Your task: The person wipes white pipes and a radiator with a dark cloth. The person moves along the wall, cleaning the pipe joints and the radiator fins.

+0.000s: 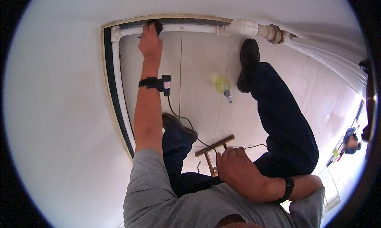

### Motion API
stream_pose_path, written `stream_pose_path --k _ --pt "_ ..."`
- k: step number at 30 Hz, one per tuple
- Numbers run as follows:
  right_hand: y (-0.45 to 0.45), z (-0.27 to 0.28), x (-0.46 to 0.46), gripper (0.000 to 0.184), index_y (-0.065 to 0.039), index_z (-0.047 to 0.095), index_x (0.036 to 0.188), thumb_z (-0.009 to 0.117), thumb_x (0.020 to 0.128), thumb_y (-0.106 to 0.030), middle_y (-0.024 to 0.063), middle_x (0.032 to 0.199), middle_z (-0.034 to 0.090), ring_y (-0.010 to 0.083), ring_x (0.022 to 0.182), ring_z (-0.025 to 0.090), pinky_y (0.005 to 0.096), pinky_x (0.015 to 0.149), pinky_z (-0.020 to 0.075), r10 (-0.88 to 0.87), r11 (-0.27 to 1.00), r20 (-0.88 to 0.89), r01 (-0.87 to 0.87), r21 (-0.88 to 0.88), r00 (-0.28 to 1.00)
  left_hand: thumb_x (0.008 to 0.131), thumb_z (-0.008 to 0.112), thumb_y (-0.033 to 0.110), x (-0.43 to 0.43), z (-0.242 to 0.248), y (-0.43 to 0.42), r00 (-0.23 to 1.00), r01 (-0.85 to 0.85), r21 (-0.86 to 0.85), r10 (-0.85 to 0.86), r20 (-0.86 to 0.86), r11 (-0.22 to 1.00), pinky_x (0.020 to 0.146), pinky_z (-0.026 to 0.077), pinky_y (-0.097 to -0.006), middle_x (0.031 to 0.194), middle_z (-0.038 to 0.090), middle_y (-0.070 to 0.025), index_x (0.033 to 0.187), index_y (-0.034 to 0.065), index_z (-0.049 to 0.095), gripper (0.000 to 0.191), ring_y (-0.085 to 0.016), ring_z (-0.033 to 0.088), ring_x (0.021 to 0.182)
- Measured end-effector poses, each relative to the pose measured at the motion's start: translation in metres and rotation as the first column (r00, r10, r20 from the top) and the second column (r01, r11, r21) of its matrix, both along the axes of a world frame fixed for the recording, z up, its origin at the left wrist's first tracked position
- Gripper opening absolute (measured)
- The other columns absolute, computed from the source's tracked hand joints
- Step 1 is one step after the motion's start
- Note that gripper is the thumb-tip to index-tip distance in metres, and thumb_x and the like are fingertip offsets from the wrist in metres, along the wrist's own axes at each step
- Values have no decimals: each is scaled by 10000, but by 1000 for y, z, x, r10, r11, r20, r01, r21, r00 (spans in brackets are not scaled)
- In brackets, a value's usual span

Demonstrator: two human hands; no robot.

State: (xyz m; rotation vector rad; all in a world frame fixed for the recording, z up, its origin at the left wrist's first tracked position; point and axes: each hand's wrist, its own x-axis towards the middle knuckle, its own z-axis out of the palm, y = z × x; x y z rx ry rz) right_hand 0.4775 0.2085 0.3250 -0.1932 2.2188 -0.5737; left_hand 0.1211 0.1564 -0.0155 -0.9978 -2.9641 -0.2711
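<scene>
My left hand (151, 39) reaches along the wall and grips a dark cloth or pad (157, 28) against a white pipe (190, 28) low by the skirting. The exact kind of this dark thing is unclear. A black device (166, 85) is strapped to that forearm, and a cable (193, 129) runs from it towards my body. Close to my lap, my right hand (238, 167) is bent with its fingers curled beside the cable; its palm is hidden. Between my feet, a spray bottle (221, 84) with yellow liquid and a grey nozzle stands on the tiled floor (202, 64).
A wooden stool (215, 146) shows partly beneath me. The pipe turns at a corner elbow (115, 34) and joins a valve fitting (275, 34) at right. Beyond it is a white ribbed surface (336, 66). Another person (351, 143) is far right.
</scene>
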Motion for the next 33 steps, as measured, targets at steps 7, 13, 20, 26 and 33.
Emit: stream_pose_path --k 7,13,20,26,33 --pt "-2 2 -2 171 54 626 980 642 894 -93 228 926 694 275 882 693 373 792 556 2 1000 -51 0 25 999 797 662 77 105 23 122 874 312 32 -300 382 950 758 582 -498 1187 637 -151 1080 96 640 284 -373 676 1020" --pt "-3 2 -2 181 59 629 1005 635 898 -86 214 914 692 267 873 693 372 792 559 11 1000 -31 -11 17 999 816 608 35 110 15 97 902 335 87 -346 260 938 796 592 -480 1258 626 -138 1194 111 610 386 -372 677 1023" --pt "1 3 -2 184 58 634 1014 661 886 -71 200 887 686 258 861 689 368 787 565 0 1000 81 2 -25 997 842 595 61 14 8 6 1000 26 55 -25 -8 998 734 592 -484 1372 550 -171 1299 113 559 460 -369 664 1047" --pt "-5 -1 4 149 50 629 971 677 871 -51 186 856 679 252 856 688 368 778 570 24 999 -26 -23 34 999 772 641 25 103 -9 81 993 30 260 -58 101 965 792 591 -486 1377 539 -209 1288 95 551 529 -402 660 1037" --pt "-3 4 -1 147 53 635 972 676 875 -50 201 881 691 247 847 689 371 777 572 52 998 -42 -51 23 998 850 601 75 160 12 106 931 225 181 -266 249 957 825 598 -428 1475 460 -161 1375 72 517 532 -351 643 1065"
